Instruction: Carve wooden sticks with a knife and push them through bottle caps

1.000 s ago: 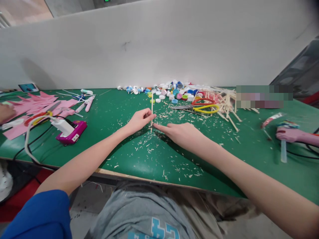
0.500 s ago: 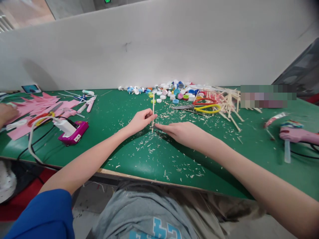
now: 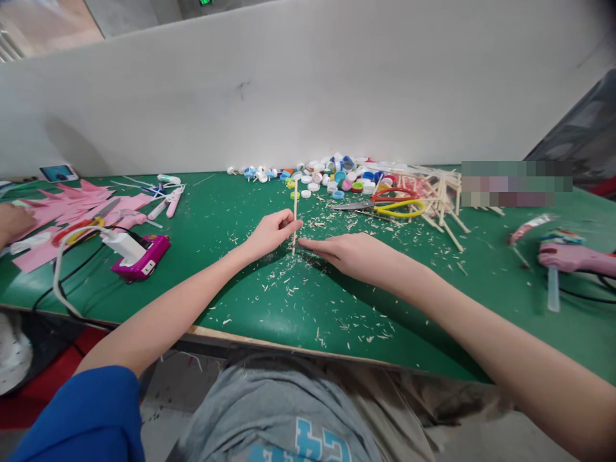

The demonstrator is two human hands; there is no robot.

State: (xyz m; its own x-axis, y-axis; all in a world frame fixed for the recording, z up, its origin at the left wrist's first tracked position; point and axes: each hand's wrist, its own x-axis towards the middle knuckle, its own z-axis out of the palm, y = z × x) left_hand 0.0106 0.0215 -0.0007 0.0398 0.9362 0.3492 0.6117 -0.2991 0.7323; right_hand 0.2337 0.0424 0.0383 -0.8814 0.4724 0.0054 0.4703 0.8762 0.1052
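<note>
My left hand (image 3: pixel 275 231) is closed, pinching a thin wooden stick (image 3: pixel 295 199) between thumb and fingers. The stick stands roughly upright, its lower end close to the green table (image 3: pixel 269 324). My right hand (image 3: pixel 353 252) is closed, its index finger stretched toward the stick's lower part. From its fingertips a small dark blade (image 3: pixel 298 244) juts out against or right beside the stick; most of it is hidden by the hand. Pale wood shavings (image 3: pixel 289 289) lie scattered around both hands.
Behind the hands lie bottle caps (image 3: pixel 315 178), scissors (image 3: pixel 399 206) and a pile of wooden sticks (image 3: pixel 445 199). To the left are a purple power strip (image 3: pixel 144 260), cables and pink paper (image 3: pixel 72 205), with another person's hand (image 3: pixel 14 221). A pink glue gun (image 3: pixel 568 258) lies right.
Both hands keep nearly the same pose at the stick. The whole view has shifted very slightly.
</note>
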